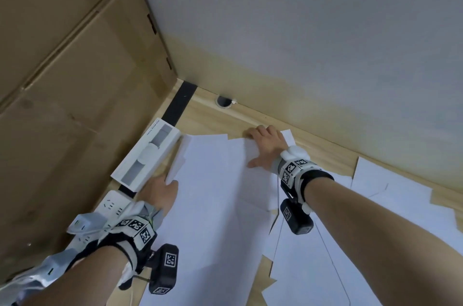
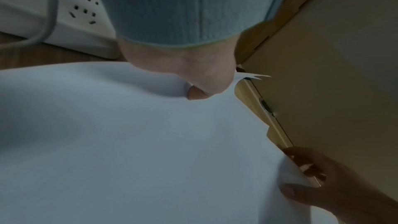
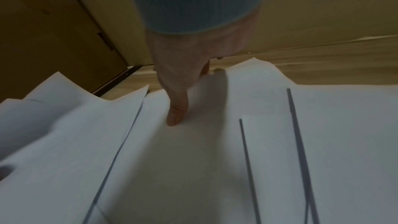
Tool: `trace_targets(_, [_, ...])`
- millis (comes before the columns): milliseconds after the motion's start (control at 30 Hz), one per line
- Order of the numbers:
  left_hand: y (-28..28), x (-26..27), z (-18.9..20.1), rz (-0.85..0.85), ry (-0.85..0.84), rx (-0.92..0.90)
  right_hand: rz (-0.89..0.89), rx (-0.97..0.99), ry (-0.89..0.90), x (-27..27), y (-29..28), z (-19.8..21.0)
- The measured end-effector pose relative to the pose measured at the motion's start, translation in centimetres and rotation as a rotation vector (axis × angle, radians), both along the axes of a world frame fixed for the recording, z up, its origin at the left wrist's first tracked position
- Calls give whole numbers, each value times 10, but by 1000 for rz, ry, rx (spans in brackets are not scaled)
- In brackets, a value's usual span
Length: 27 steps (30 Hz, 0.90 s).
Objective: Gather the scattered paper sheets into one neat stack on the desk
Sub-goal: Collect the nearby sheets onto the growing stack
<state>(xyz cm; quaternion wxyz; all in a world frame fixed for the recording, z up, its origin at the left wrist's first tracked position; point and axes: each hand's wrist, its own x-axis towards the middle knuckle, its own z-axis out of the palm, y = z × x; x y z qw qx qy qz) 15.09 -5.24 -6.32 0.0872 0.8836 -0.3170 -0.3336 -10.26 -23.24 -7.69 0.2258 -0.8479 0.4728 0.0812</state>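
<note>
A large white paper sheet (image 1: pixel 213 205) lies over other sheets on the wooden desk (image 1: pixel 325 150). My left hand (image 1: pixel 170 184) grips its left edge, which lifts up. The thumb (image 2: pixel 193 94) lies on top and the fingers are hidden beneath. My right hand (image 1: pixel 263 143) is at the sheet's far edge by the wall. Its thumb (image 3: pixel 176 113) rests on the paper (image 3: pixel 193 168). In the left wrist view the right hand (image 2: pixel 312 185) pinches the sheet's far corner between thumb and fingers. More loose sheets (image 1: pixel 380 185) lie scattered at the right, under my right forearm.
A white box (image 1: pixel 147 155) and a white power strip (image 1: pixel 110 205) sit along the desk's left side, close to my left hand. Cardboard boxes (image 1: pixel 62 80) stand at the left, a grey wall (image 1: pixel 300 30) behind. A round cable hole (image 1: pixel 223 101) is near the back corner.
</note>
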Motion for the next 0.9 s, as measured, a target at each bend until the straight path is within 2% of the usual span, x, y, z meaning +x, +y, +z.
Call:
trace_targets(167, [0, -3, 0, 41, 73, -22, -65, 11, 129, -9, 5, 7])
trace_targets(333, [-7, -12, 9, 51, 152, -100, -305, 38, -3, -32, 21, 27])
trace_targets(533, [-22, -33, 30, 5, 135, -190, -501, -124, -69, -62, 38, 69])
trace_targets(633, [-28, -44, 46, -8, 102, -246, -586, -166, -205, -76, 52, 101])
trace_targets(733, [-34, -55, 60, -18, 178, -315, -694, -196, -444, -90, 66, 128])
trace_targets(800, [-37, -59, 66, -11, 250, -315, -786, -198, -579, -97, 76, 141])
trace_targets(900, [-37, -64, 69, -45, 270, -231, -989, -111, -781, -102, 96, 150])
